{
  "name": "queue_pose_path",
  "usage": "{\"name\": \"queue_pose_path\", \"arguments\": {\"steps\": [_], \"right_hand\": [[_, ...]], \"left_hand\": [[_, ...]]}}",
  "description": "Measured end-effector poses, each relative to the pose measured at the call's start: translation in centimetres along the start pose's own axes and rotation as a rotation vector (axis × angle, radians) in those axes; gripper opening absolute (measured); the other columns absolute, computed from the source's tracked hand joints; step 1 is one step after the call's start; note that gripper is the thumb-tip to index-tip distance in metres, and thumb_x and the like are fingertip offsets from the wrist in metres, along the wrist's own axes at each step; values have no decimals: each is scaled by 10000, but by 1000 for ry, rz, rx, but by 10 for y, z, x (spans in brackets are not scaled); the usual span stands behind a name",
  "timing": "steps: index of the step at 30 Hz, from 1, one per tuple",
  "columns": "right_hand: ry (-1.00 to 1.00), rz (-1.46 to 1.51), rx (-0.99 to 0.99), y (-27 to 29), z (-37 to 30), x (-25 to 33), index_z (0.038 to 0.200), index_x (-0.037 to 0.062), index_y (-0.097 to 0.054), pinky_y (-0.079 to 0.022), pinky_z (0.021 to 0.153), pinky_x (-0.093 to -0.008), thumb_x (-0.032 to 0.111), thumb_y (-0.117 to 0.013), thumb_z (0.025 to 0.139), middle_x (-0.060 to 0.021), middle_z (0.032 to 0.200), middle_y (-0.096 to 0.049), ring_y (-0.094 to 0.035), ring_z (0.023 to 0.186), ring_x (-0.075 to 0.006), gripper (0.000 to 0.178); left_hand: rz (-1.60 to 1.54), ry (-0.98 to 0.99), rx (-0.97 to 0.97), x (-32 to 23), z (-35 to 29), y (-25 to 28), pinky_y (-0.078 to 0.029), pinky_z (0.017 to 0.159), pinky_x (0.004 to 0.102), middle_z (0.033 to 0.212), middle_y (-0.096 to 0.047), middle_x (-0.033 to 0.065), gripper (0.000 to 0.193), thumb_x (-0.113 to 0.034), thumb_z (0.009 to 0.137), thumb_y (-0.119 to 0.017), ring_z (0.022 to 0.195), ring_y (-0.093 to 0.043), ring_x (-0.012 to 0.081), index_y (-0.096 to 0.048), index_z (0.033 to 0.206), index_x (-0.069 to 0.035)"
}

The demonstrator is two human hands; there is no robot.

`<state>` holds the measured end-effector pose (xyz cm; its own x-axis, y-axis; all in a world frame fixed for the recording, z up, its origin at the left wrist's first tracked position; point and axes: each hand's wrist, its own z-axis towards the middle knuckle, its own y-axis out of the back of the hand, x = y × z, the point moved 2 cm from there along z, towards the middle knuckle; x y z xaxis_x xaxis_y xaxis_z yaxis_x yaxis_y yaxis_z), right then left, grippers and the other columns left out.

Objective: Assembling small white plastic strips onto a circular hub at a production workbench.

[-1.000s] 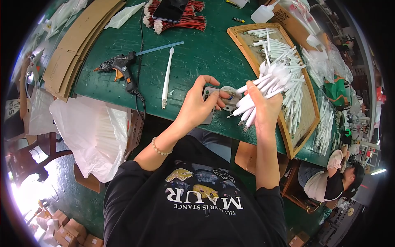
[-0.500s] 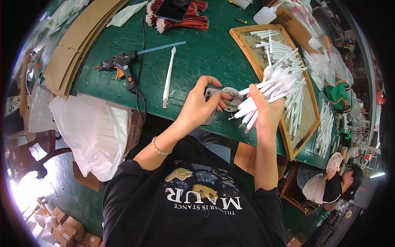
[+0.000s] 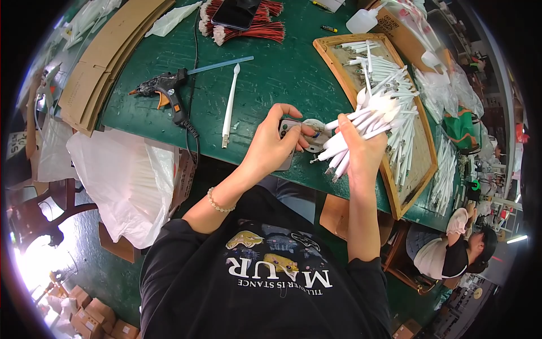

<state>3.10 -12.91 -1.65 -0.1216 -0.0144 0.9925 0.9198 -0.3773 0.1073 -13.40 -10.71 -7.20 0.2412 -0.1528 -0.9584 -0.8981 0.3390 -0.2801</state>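
My right hand (image 3: 364, 150) is closed round a bundle of white taper-shaped LED candles (image 3: 353, 135), their flame-shaped tips pointing up and right and metal ends down and left. One tip among them glows pale and bright. My left hand (image 3: 274, 142) is bent, thumb and fingers drawn together beside a small round white device (image 3: 314, 125). Beneath those fingers lies a grey flat case with dark round spots (image 3: 286, 129), partly hidden; what they pinch is too small to tell. A single white candle (image 3: 230, 107) lies on the green table left of my hands.
A wooden-framed tray (image 3: 415, 198) full of white candles stands at right, with more candles (image 3: 443, 181) beside it. A black glue gun (image 3: 169, 93), red wire bundles (image 3: 259, 31), a phone (image 3: 236, 12) and cardboard sheets (image 3: 101, 68) lie around. A person (image 3: 446, 248) sits at far right.
The bundle in my right hand has shifted slightly up and left, and a tip in it now glows. My left hand stays in nearly the same place.
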Motion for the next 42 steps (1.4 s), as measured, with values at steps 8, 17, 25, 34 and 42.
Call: {"name": "queue_pose_path", "arguments": {"steps": [8, 17, 25, 34, 42], "right_hand": [[-2, -21, -5, 0, 0, 0, 900, -31, -605, -458, 537, -234, 57, -718, 822, -70, 746, -625, -592, 611, -105, 163], [6, 7, -24, -1, 1, -1, 873, -6, -593, -416, 520, -239, 27, -716, 799, -14, 740, -591, -531, 608, -65, 147], [-108, 43, 152, -9, 30, 2, 940, 11, -608, -458, 545, -235, 160, -750, 820, -36, 773, -613, -589, 630, -94, 238], [-120, 127, 123, 8, 45, -4, 955, 7, -598, -457, 570, -225, 205, -735, 841, -34, 793, -604, -571, 659, -86, 266], [-31, 221, 178, 11, 22, 8, 989, 8, -578, -465, 636, -238, 220, -728, 837, -54, 815, -603, -578, 719, -104, 301]], "left_hand": [[7, -20, 3, 2, 0, 1, -534, 686, 274, 974, -678, 189, 172, -14, 955, -455, 757, -631, 134, -403, 1115, 21], [5, -46, 7, 3, 0, 1, -533, 683, 273, 972, -679, 189, 165, -12, 962, -452, 757, -634, 136, -399, 1116, 13], [-5, -17, 3, 2, -1, 0, -530, 694, 277, 978, -679, 189, 169, -7, 955, -451, 756, -632, 135, -401, 1115, 9], [2, -32, 35, 3, -1, 0, -522, 658, 257, 996, -674, 143, 189, -9, 921, -536, 746, -627, 122, -484, 1101, 18], [76, -155, 149, -6, -5, -13, -516, 617, 239, 1015, -643, 96, 277, -16, 877, -643, 754, -628, 105, -534, 1131, 2]]}}
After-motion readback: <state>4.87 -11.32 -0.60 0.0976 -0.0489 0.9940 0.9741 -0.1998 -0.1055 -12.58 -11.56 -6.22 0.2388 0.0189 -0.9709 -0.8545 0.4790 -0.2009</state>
